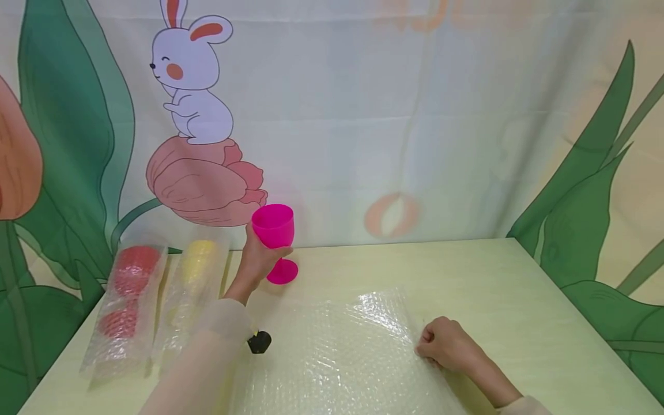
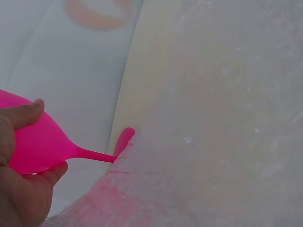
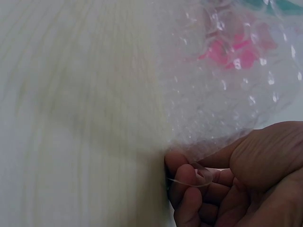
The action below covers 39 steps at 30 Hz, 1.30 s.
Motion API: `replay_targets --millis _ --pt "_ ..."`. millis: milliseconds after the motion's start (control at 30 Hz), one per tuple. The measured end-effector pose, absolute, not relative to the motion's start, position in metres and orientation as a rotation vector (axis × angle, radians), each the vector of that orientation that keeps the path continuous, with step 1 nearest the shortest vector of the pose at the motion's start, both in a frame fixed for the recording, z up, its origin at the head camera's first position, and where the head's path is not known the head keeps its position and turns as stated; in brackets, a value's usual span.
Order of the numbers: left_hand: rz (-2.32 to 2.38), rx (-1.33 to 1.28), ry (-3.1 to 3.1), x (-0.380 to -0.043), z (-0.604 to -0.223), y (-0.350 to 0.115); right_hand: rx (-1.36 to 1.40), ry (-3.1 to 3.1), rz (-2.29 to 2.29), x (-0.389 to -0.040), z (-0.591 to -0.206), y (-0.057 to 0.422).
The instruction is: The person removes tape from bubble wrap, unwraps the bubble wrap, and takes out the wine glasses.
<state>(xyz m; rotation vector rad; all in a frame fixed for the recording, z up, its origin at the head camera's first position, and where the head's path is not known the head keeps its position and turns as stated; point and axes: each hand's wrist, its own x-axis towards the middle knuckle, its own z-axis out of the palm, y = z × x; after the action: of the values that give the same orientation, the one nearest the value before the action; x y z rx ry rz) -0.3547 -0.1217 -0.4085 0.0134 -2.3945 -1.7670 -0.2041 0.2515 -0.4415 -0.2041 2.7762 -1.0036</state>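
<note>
A: What does the left hand [image 1: 256, 256] have?

B: A bright pink goblet [image 1: 274, 230]. The thumb and fingers curl round its bowl, leaving the thin stem and round foot visible below.

A: Where is that on the desk [image 1: 498, 276]?

B: Close to the far edge, left of its middle, and nearly upright. I can't tell whether the foot touches the surface.

A: And the right hand [image 1: 451, 346]?

B: It pinches the right-hand border of a clear bubble wrap sheet [image 1: 332, 357] between thumb and fingers; the right wrist view shows the other fingers curled in beside them, low at the desk's surface.

A: How does the sheet lie?

B: Over the middle of the desk, from just in front of the goblet down past the bottom of the head view.

A: Anything along the left edge?

B: Two bubble-wrapped bundles, side by side. The red bundle [image 1: 137, 268] is nearer that edge, by the far left corner; the yellow bundle [image 1: 197, 262] is just to its right.

A: What's the dark spot by the left sleeve [image 1: 207, 351]?

B: A small black object [image 1: 259, 342] at the sheet's left side, too small to name.
</note>
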Motion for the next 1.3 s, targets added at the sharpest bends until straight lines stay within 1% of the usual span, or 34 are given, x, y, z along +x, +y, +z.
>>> replay_targets --millis 633,867,1300 --pt "-1.698 0.019 -2.390 -0.3571 -0.4102 -0.1179 -0.203 2.782 -0.995 -0.2048 -0.4381 0.2495" --pt "-1.709 0.073 -2.438 -0.3590 -0.4102 -0.1175 -0.181 2.789 -0.984 -0.2053 -0.4398 0.2494" --pt "-1.742 0.063 -2.448 -0.3575 -0.4091 -0.1162 -0.158 2.805 -0.977 -0.2048 -0.4413 0.2495"
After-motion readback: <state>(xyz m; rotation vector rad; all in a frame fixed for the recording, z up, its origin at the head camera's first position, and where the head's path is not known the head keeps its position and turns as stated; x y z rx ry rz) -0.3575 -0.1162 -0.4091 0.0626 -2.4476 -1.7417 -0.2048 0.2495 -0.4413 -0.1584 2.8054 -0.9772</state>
